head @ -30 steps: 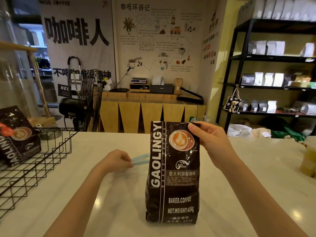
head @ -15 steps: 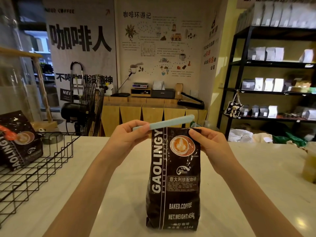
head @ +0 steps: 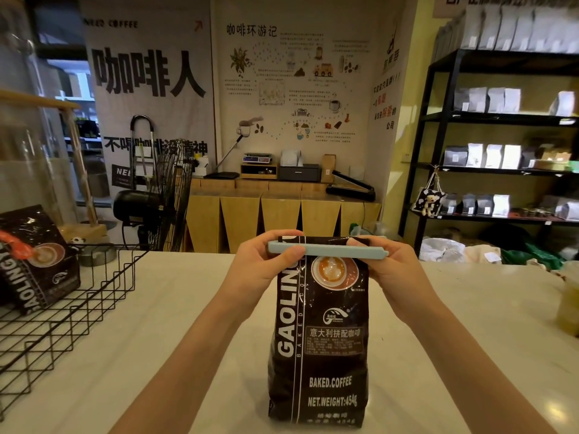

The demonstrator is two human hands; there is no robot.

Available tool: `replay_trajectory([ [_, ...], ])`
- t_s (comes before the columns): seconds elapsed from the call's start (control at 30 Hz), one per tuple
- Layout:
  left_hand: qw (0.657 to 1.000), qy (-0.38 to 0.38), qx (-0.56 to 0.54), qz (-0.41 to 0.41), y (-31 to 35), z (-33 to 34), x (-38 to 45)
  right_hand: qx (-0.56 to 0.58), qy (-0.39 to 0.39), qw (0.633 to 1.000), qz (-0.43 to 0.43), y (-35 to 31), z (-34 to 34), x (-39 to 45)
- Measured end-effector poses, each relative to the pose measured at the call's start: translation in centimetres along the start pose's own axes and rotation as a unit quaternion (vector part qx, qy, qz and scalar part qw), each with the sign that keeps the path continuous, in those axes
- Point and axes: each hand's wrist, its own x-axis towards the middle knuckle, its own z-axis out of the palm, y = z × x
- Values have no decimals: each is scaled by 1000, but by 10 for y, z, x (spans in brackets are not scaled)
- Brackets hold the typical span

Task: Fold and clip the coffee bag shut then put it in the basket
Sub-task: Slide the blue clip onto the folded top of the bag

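Note:
A dark brown coffee bag [head: 319, 339] with white lettering stands upright on the white counter in front of me. A long pale blue clip [head: 329, 250] lies level across the bag's folded top. My left hand [head: 266, 261] pinches the clip's left end, thumb in front and fingers behind. My right hand [head: 388, 267] holds the clip's right end and the bag's top right corner. A black wire basket [head: 78, 308] sits at the left of the counter.
Inside the basket leans another dark coffee bag [head: 34, 261] with a red clip on it. A yellowish container [head: 568, 305] stands at the counter's right edge. Behind the counter are a black fan [head: 163, 195] and shelves of bags [head: 501, 158].
My left hand picked the blue clip up off the counter and brought it over the bag's top. The clip now lies level across the fold, with both hands on its ends.

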Motion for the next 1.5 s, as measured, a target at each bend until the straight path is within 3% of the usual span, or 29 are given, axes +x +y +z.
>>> replay_trajectory([
  [0.23, 998, 0, 54, 24, 4, -1, 0, -25, -26, 999, 0, -2, -2, 0],
  [0.4, 995, 29, 78, 48, 0, 2, 0, 37, -44, 993, 107, -14, -14, 7],
  [0.5, 995, 47, 73, 57, -2, 6, -1, -44, -69, 993, 83, -6, -24, 6],
  [0.77, 994, 57, 70, 62, 0, 9, -2, -35, -61, 997, 17, 4, -30, 3],
  [0.97, 987, 20, 151, 44, 10, 2, -4, -63, -25, 997, -27, 8, -26, 4],
  [1.03, 954, 17, 291, 63, 18, 1, -5, -66, -27, 997, -30, 8, -26, 4],
  [1.13, 821, 57, 530, 206, 26, 17, -14, -57, -29, 997, -36, 6, -26, 4],
  [1.2, 774, 49, 574, 263, 26, 34, -19, -52, -33, 997, -41, 4, -25, 3],
  [1.37, 742, -17, 644, 187, 28, 55, -1, -41, -49, 996, -56, -2, -25, 0],
  [1.5, 771, -14, 610, 182, 32, 52, 1, -61, -95, 991, -65, -9, -26, -3],
])
